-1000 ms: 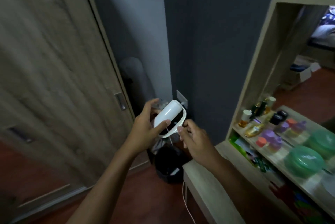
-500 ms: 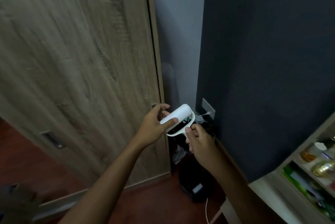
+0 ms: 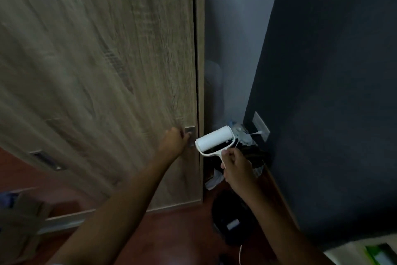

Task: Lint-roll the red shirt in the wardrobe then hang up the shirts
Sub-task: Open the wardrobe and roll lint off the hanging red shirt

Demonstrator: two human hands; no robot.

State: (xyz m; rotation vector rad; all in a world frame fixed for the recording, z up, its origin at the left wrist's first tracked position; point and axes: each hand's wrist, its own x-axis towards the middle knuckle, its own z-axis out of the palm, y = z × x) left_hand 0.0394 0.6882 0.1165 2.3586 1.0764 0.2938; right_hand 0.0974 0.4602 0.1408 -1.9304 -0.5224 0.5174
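White lint roller (image 3: 215, 138), tilted, handle in right hand (image 3: 236, 166), beside closed wood-grain wardrobe door (image 3: 107, 71)

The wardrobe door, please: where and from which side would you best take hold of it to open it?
By the recessed metal pull near the right edge of the wardrobe door, fingertips hooked in from the front. The panel is otherwise flat, so probably nothing else offers purchase. The left hand is at it; the right hand holds the lint roller.
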